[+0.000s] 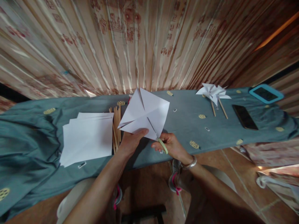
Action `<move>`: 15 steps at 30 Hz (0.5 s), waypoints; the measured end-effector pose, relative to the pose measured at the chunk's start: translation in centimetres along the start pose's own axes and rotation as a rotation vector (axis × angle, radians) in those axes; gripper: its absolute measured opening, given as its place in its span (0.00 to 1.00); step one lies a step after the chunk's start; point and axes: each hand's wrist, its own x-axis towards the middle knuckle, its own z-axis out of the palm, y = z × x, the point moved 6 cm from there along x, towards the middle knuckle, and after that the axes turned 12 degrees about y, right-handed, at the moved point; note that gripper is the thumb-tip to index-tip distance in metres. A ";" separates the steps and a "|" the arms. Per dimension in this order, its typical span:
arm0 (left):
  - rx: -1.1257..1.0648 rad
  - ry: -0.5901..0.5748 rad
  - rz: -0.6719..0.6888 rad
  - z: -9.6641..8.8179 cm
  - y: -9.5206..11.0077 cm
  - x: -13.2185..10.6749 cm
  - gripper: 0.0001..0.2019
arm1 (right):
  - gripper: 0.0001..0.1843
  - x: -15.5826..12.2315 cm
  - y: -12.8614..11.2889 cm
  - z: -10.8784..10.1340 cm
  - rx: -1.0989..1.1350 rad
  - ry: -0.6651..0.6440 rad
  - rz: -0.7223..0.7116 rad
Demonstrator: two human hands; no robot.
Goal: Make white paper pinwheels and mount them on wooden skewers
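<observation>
Left fingers (142, 133): pinched closed upon near edge of the white paper square (155, 104), which spreads beyond them.
Right fingers (166, 136): curled round green-handled scissors (163, 146), blade reaching into this paper.
Paper pinwheels (212, 92): beyond, farther right.

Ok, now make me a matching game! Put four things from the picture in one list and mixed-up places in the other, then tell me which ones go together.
Things:
1. Scissors
2. Cut paper square
3. Paper stack
4. Paper pinwheels

Places:
A. Lying beside the loose wooden sticks
B. In the right hand
C. Lying near the dark phone
D. Held by the left hand

Right pairs: 1-B, 2-D, 3-A, 4-C.
</observation>
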 end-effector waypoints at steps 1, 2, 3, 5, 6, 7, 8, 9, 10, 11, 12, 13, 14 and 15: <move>0.002 0.004 -0.003 0.0 0.0 0.0 0.15 | 0.26 0.0 0.0 0.0 0.008 0.000 0.006; 0.005 0.005 -0.006 0.0 0.0 0.0 0.14 | 0.26 0.0 0.0 0.1 0.015 -0.001 0.012; 0.006 0.003 -0.009 0.0 0.1 0.0 0.14 | 0.26 0.0 0.0 0.1 0.019 -0.002 0.016; -0.004 0.000 -0.010 0.0 0.1 0.0 0.15 | 0.26 0.0 0.0 0.1 0.021 -0.002 0.016; -0.008 0.001 -0.009 0.0 0.1 0.0 0.15 | 0.26 0.0 0.0 0.1 0.020 -0.001 0.014; -0.008 0.003 -0.008 0.0 0.0 0.0 0.15 | 0.26 0.0 0.0 0.1 0.019 0.001 0.011; -0.004 0.004 -0.007 0.0 0.0 0.0 0.15 | 0.26 0.0 0.0 0.0 0.016 0.002 0.006; 0.002 0.006 -0.007 0.0 0.0 0.1 0.15 | 0.26 0.0 0.0 0.0 0.012 0.004 0.002; 0.006 0.005 -0.008 0.1 0.0 0.1 0.15 | 0.26 0.0 0.0 0.0 0.008 0.005 0.000; 0.006 0.002 -0.009 0.1 0.0 0.0 0.15 | 0.25 0.0 0.0 -0.1 0.004 0.008 -0.001; 0.004 0.000 -0.009 0.1 0.0 0.0 0.15 | 0.25 0.0 0.0 -0.1 0.000 0.011 -0.001; 0.003 -0.001 -0.007 0.1 0.0 0.0 0.15 | 0.25 0.0 0.0 -0.1 -0.002 0.011 -0.001; 0.001 -0.003 -0.004 0.1 0.1 -0.1 0.15 | 0.25 0.0 0.1 -0.1 -0.002 0.011 -0.001; 0.004 -0.005 0.001 0.1 0.2 -0.1 0.15 | 0.25 0.0 0.1 -0.1 -0.002 0.008 0.000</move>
